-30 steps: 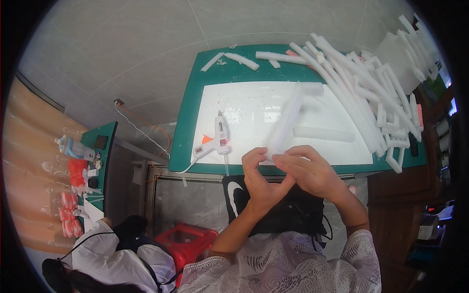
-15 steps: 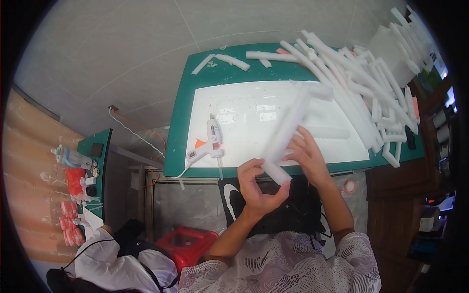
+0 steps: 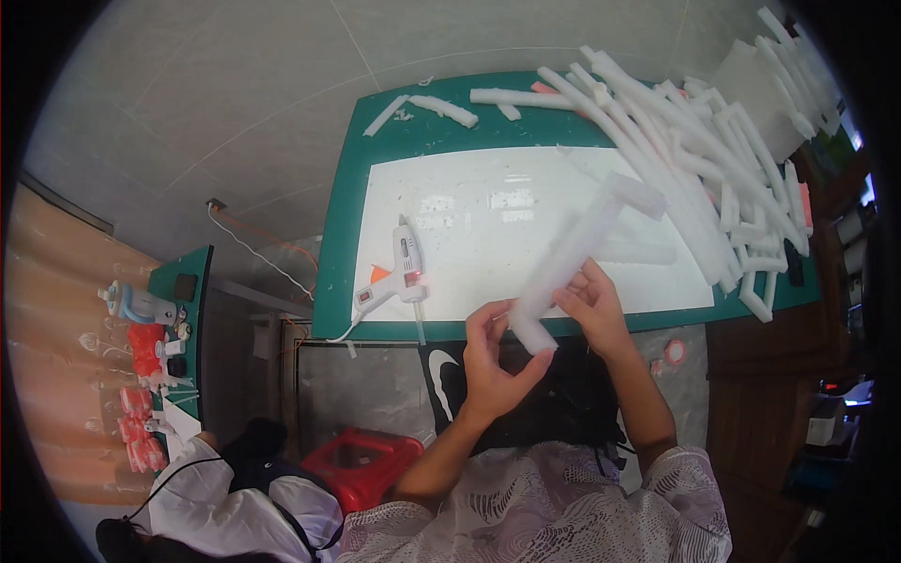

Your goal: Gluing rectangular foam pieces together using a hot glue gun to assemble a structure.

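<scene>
Between my hands is a white foam piece (image 3: 568, 249), a long bar with a short arm at each end, tilted above the front of a white board (image 3: 450, 169). My left hand (image 3: 496, 364) pinches its near short arm between thumb and fingers. Higher up, my right hand (image 3: 593, 308) closes on the long bar from the right. A white glue gun (image 3: 406, 263) with an orange part lies on the board to the left, a clear glue stick poking from its back. Partly behind the held piece, a short foam bar (image 3: 638, 252) rests on the board.
Long foam strips (image 3: 657, 159) and angled foam pieces pile up at the right of the green table (image 3: 343, 235). Foam scraps (image 3: 443, 111) lie along its far edge. To the left are a red stool (image 3: 361, 464), a seated person (image 3: 244, 507) and a side table (image 3: 202, 281).
The foam piece has turned slightly, its far end swinging right and nearer. My right hand has shifted a little lower along it; my left hand keeps its pinch.
</scene>
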`<state>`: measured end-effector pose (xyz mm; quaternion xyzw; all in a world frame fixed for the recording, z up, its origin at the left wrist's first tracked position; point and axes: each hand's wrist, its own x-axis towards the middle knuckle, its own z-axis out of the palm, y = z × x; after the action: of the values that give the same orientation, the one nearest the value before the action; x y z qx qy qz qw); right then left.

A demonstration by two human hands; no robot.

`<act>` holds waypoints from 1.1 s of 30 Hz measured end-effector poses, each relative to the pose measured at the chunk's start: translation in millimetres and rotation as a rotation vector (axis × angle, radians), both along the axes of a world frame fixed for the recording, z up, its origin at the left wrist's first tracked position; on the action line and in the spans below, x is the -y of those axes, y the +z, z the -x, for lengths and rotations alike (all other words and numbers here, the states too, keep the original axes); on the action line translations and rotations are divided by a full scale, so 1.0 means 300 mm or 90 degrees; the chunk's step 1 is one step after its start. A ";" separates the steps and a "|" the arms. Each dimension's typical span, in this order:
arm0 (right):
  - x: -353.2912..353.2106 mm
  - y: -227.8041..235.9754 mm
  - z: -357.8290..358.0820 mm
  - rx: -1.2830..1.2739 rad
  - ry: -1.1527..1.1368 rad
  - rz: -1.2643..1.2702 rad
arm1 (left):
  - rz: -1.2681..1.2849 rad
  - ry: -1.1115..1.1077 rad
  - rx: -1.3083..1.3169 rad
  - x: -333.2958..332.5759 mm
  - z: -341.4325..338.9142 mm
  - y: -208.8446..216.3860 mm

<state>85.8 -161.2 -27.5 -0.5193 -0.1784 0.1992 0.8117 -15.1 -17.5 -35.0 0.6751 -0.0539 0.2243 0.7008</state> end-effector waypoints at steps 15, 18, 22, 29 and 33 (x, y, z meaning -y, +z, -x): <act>-0.004 -0.077 0.000 0.036 -0.088 0.073 | 0.137 -0.060 -0.086 -0.027 -0.042 -0.109; 0.002 -0.068 0.002 0.020 -0.082 0.094 | 0.162 -0.082 -0.079 -0.036 -0.040 -0.108; 0.005 -0.059 0.001 0.043 -0.079 0.128 | 0.180 -0.099 -0.075 -0.042 -0.043 -0.107; 0.001 -0.072 -0.002 0.059 -0.086 0.130 | 0.168 -0.111 -0.080 -0.049 -0.051 -0.095; 0.002 -0.051 -0.002 0.062 -0.084 0.165 | 0.170 -0.114 -0.073 -0.052 -0.051 -0.094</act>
<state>86.2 -161.8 -42.9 -0.6393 -0.1558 0.1410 0.7397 0.2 -2.0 -63.1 0.5803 -0.0435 0.1277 0.8032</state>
